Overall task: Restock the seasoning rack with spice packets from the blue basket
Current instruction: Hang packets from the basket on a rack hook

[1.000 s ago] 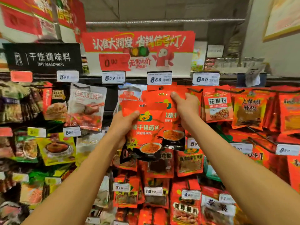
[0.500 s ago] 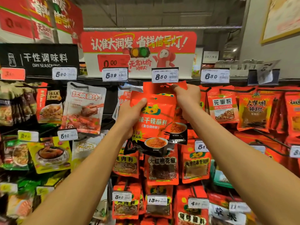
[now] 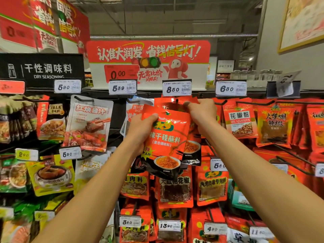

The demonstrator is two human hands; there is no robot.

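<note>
Both arms are up at the seasoning rack point(image 3: 280, 95): the left hand point(image 3: 140, 130) grips a stack of red spice packets point(image 3: 166, 137) by its left edge, while the right hand point(image 3: 201, 111) pinches the packets' top edge right beneath the 8.50 price tag point(image 3: 176, 88).
</note>
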